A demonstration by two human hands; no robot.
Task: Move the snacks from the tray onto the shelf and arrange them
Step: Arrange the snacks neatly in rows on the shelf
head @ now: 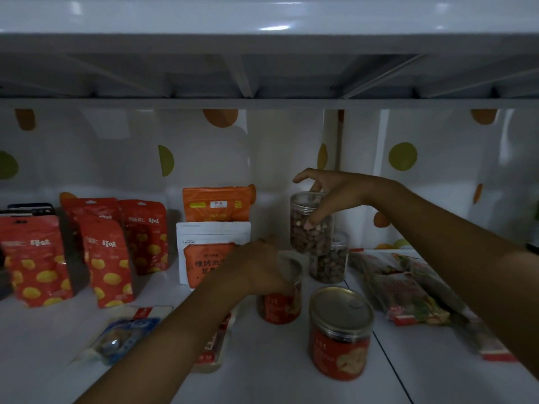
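Observation:
My right hand [329,196] grips a clear jar of nuts [306,231] from above, holding it tilted just over a second nut jar [331,263] standing on the white shelf [262,360]. My left hand [259,266] curls round the top of a red-labelled can [280,304] on the shelf. A second red can with a metal lid [339,330] stands to its right, nearer to me. No tray is in view.
Red pouches [38,258] [108,260] [144,234] stand at the left, orange and white pouches [214,252] behind my left hand. Flat packets [408,290] lie at the right, blue and red ones [125,339] at the front left. An upper shelf [268,80] hangs overhead.

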